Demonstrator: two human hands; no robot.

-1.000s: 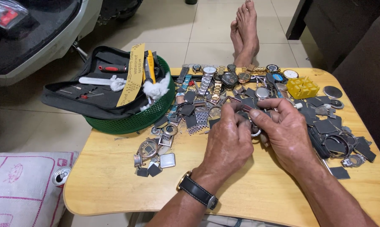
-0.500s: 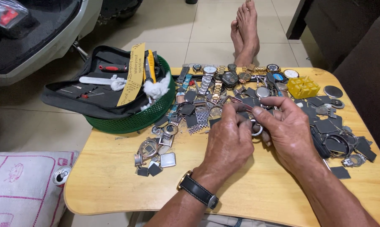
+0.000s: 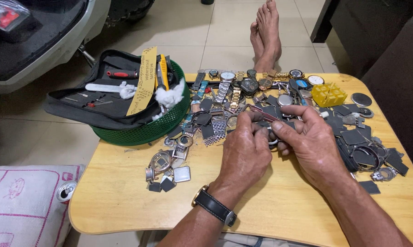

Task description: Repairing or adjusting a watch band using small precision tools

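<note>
While both hands met over mid-worktop [image 3: 124,201], I noted the left hand [image 3: 245,153] and right hand [image 3: 309,139] pinched shut on one small metal watch part [image 3: 273,137], directly between them, equally near; its axis hidden.
</note>
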